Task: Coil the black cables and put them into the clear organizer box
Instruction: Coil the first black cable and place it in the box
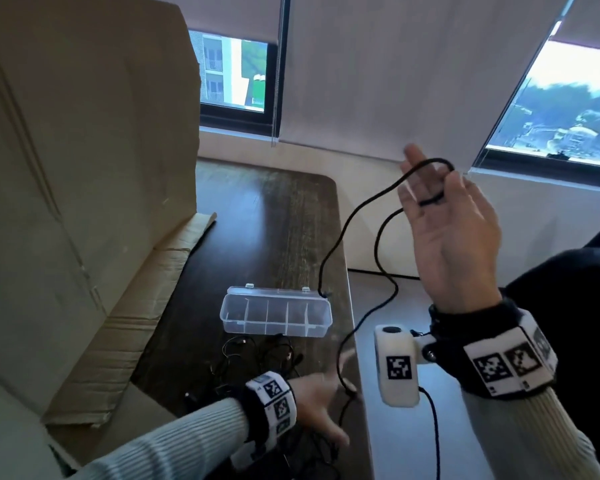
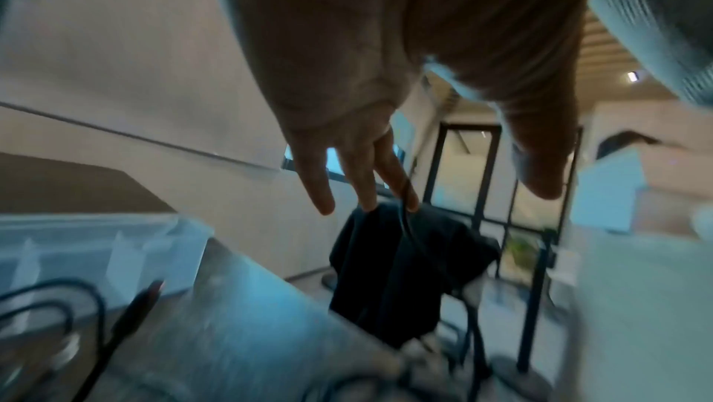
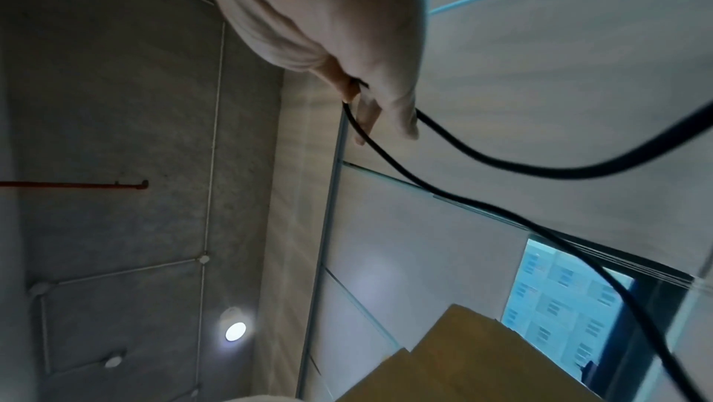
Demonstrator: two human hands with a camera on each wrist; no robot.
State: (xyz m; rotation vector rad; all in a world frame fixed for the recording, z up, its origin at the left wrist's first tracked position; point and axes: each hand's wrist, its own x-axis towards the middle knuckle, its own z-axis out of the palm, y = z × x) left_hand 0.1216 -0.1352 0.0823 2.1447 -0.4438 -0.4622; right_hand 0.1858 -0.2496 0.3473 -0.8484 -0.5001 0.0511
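Note:
My right hand (image 1: 430,192) is raised above the table's right edge, palm toward me. A black cable (image 1: 347,220) loops round its fingers, and the thumb pinches it there. In the right wrist view the cable (image 3: 443,192) leaves the right hand (image 3: 370,103) in two strands. One strand drops to the far right corner of the clear organizer box (image 1: 276,315), which lies open with its compartments showing nothing inside. The other strand hangs down to my left hand (image 1: 326,403), low at the table edge. There the cable (image 2: 405,219) runs across straight, spread fingers (image 2: 366,170). More black cables (image 1: 257,355) lie tangled in front of the box.
A large opened cardboard box (image 1: 84,168) stands along the left of the dark wooden table (image 1: 274,220). A pale surface (image 1: 395,445) adjoins the table's right edge. A dark jacket hangs on a chair (image 2: 405,271) at the right. Windows with blinds are behind.

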